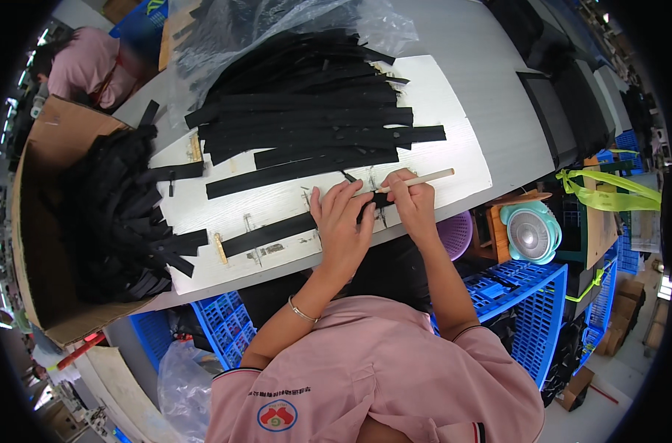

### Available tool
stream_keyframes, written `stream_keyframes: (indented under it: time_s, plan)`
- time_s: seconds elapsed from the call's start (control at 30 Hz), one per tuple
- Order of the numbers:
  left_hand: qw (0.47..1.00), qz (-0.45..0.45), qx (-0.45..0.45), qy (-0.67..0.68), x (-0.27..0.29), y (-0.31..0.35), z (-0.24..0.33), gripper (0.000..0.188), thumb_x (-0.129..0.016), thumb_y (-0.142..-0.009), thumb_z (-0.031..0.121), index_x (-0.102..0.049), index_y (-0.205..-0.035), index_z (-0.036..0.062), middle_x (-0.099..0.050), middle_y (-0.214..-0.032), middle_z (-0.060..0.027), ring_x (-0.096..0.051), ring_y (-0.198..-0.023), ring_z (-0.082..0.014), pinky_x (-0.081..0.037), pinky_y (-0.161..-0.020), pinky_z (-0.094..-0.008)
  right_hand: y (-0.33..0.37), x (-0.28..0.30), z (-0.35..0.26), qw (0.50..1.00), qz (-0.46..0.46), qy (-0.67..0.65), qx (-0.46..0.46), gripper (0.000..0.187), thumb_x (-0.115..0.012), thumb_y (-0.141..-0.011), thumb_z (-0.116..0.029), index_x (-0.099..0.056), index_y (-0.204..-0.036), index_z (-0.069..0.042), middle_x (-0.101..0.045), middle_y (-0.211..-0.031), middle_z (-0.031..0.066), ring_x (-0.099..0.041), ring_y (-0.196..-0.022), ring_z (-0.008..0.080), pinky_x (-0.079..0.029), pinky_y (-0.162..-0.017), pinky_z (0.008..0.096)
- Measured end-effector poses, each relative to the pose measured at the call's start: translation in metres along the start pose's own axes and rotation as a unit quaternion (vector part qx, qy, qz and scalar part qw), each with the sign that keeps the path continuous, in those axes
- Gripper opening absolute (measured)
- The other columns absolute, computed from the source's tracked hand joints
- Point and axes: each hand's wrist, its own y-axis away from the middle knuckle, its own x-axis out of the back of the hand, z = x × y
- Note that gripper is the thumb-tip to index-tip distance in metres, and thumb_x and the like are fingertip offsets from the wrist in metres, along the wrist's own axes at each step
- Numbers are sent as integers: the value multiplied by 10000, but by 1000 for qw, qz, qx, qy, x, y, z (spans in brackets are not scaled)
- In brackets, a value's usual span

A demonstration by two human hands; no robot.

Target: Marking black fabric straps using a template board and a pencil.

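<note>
My right hand (411, 201) is closed round a pale, slim pencil (436, 176). Its tip end meets the right part of a black fabric strip (269, 235) laid across a white board (454, 148). On that same strip rests my left hand (343, 218), fingers stretched out and pressing down. A small black piece (348, 176) pokes out beyond the left fingertips; what it is I cannot tell. Farther back on the board, a large heap of similar black strips (299, 111) lies side by side, with one loose strip (240, 181) at its near edge.
At left, a cardboard box (37, 170) overflows with black strips. Clear plastic sheeting (299, 22) covers the heap's far side. Right of me are a turquoise fan (530, 232), a purple basket (455, 235) and a blue crate (535, 317). Another person (92, 70) bends over at far left.
</note>
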Motion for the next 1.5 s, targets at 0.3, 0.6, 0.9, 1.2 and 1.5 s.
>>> stream_keyframes:
  time_s: [0.3, 0.6, 0.9, 1.2, 1.5]
  plan:
    - [999, 11, 9, -36, -7, -8, 2, 100, -748, -799, 93, -717, -895, 95, -697, -1130, -29, -592, -1158, -242, -263, -1163, -520, 0, -2, 9, 998, -15, 51, 41, 236, -513, -1014, -136, -667, -909, 9, -643, -762, 97, -619, -674, 180, -471, -635, 312]
    - [999, 21, 1, -48, -9, -5, 0, 108, -755, -784, 91, -713, -883, 102, -701, -1131, -25, -600, -1145, -240, -267, -1160, -525, 5, -2, 9, 996, 0, 43, 75, 228, -547, -1010, -126, -662, -884, 26, -673, -774, 124, -652, -673, 200, -485, -623, 328]
    - [999, 16, 1, -43, -8, -7, 0, 120, -757, -787, 92, -717, -900, 105, -698, -1149, -27, -600, -1153, -242, -261, -1166, -524, 4, 4, 10, 992, -41, 58, 100, 252, -579, -974, -140, -647, -796, 24, -646, -687, 120, -650, -602, 239, -467, -568, 351]
    - [997, -28, -20, -64, -1, -10, -2, 493, -784, -797, 128, -647, -1271, 125, -535, -1437, -99, -451, -1372, -309, -209, -1202, -545, 8, 7, 11, 993, -26, 60, 97, 274, -575, -982, -143, -649, -768, 13, -618, -648, 91, -602, -572, 184, -444, -552, 334]
    - [969, -97, -55, -222, 7, -122, -77, 799, -697, -921, 410, -335, -1616, 252, -178, -1695, -196, -106, -1564, -437, -55, -1169, -717, 12, 5, 12, 998, 16, -26, 52, 271, -565, -1010, -108, -664, -800, 32, -611, -664, 58, -560, -600, 112, -432, -563, 278]
